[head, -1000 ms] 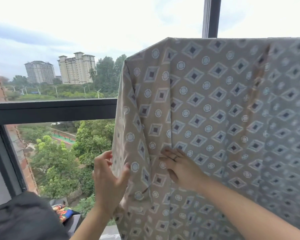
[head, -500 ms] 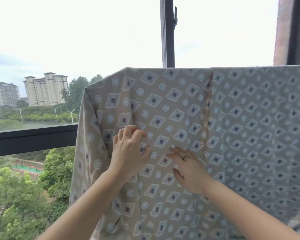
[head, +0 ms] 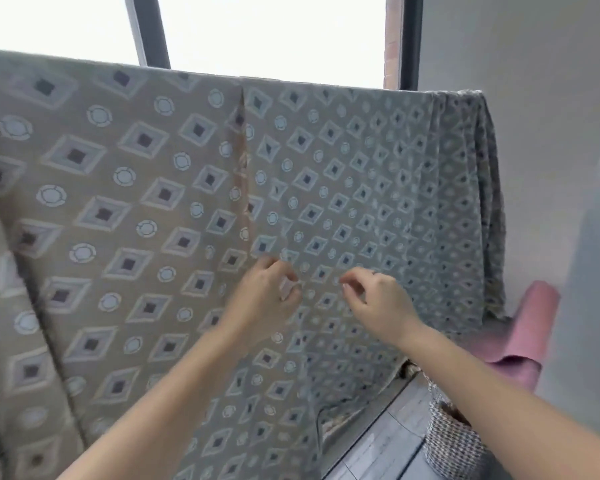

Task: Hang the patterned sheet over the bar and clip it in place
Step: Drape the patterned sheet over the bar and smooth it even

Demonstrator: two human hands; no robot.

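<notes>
In front of window [head: 264,32], sheet [head: 136,209] draped wide, folded over top. At sheet's middle, left hand [head: 267,299] pinching small fold. Just beside, right hand [head: 378,306] with fingers curled near sheet; grip unclear.

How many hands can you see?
2. The left hand pinches a fold of the patterned sheet near the middle; the right hand is just beside it, fingers curled, grip unclear.
</notes>
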